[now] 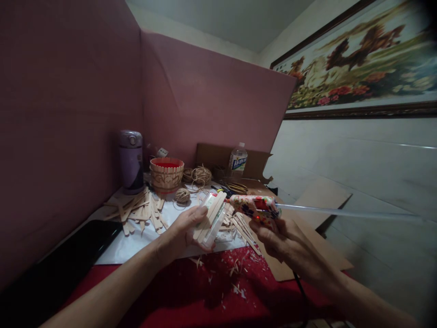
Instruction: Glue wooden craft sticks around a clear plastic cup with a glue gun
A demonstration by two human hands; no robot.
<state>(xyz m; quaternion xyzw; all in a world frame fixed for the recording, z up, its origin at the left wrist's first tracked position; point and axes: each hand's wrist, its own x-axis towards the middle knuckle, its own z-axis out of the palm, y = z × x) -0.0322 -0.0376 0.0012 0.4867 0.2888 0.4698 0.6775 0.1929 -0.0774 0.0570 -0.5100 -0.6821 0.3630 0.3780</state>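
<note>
My left hand (195, 224) is closed round a clear plastic container (212, 235), with its thumb on the craft sticks (212, 214) that lie lengthwise along the container's side. In my right hand (278, 234) is a glue gun (256, 206) with a flower pattern and a small red light. A long clear glue stick (324, 210) juts out of its back to the right. The gun's nozzle points left, close to the upper end of the craft sticks; whether it touches them I cannot tell. A dark cord hangs below the right hand.
Loose craft sticks (138, 212) lie in piles on white paper (111, 248). Behind stand a purple flask (131, 161), a stick-covered basket (167, 176), twine balls (201, 175) and a plastic bottle (238, 163). Cardboard (276, 264) lies at right; wood scraps litter the red cloth (191, 291).
</note>
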